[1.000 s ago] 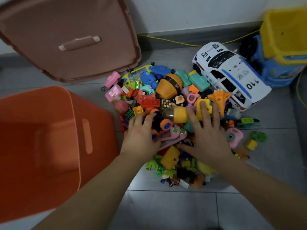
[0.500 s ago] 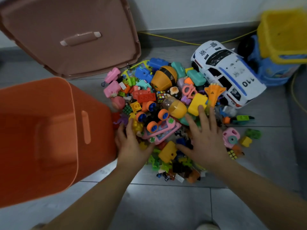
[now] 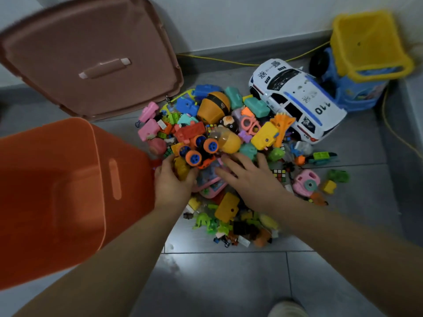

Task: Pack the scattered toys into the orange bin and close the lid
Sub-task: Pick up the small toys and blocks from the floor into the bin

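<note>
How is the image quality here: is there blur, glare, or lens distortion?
Head view: dim light; the lid edge smears with motion blur; a pale glare patch lies on the floor tile; wide-angle bending curves the orange bin.

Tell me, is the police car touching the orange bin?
Apart. The head view shows the police car at the pile's far right and the orange bin at its left, with the toy pile between them.

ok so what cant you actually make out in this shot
Head view only:
- Orange bin: its left side is cut off by the frame edge and the floor inside is dim, so its contents are unclear.
- Toys under the left hand and right hand: covered, so either grip is unclear.
- Dump truck: front hidden behind the police car.
</note>
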